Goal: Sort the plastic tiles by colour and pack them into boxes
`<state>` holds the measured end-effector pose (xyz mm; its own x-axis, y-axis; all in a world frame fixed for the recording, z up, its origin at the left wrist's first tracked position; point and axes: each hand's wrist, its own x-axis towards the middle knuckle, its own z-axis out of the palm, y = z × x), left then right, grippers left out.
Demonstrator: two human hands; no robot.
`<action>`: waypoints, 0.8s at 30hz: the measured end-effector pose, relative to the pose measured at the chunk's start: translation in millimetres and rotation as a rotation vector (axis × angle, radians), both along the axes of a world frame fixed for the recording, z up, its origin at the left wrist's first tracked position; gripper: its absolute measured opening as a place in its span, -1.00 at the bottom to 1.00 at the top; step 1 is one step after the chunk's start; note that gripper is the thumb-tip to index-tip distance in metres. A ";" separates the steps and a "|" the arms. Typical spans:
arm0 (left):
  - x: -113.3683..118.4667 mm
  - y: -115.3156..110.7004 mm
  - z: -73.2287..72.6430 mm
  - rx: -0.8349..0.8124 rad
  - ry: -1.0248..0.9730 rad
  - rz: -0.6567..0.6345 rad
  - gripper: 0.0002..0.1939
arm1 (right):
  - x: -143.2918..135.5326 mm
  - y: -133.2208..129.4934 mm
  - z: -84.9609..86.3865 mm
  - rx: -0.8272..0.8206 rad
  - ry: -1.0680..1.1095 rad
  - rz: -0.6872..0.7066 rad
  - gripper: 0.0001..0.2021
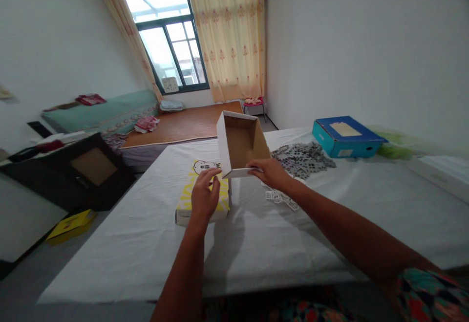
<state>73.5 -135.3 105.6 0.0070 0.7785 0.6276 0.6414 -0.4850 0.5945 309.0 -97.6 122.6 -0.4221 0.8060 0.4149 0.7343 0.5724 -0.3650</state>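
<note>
My right hand (270, 173) grips the near edge of an open cardboard box (240, 141), white outside and brown inside. The box is tilted above the table, its opening facing me, and nothing shows inside. Close to its left corner is my left hand (205, 194), fingers apart; whether a fingertip touches the box I cannot tell. Beneath the left hand lies a yellow and white box (183, 201) with a cartoon face on top, partly covered by that hand. Small white printed pieces (282, 199) lie below my right wrist.
A pile of grey patterned pieces (306, 160) spreads on the white-covered table (146, 253). Behind it stands a blue box (346, 136), with a green bag (397, 148) beside it. A dark cabinet (91, 170) and a yellow box (71, 225) are to the left.
</note>
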 end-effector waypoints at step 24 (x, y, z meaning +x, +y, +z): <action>27.3 64.8 -40.9 -0.108 0.159 -0.147 -0.65 | 28.2 -11.5 -28.2 0.016 -0.007 0.188 -0.52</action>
<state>100.8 -70.4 64.7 0.2172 0.8242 0.5230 0.6581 -0.5193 0.5452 337.2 -109.1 94.4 -0.5677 0.7056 0.4240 0.6159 0.7058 -0.3500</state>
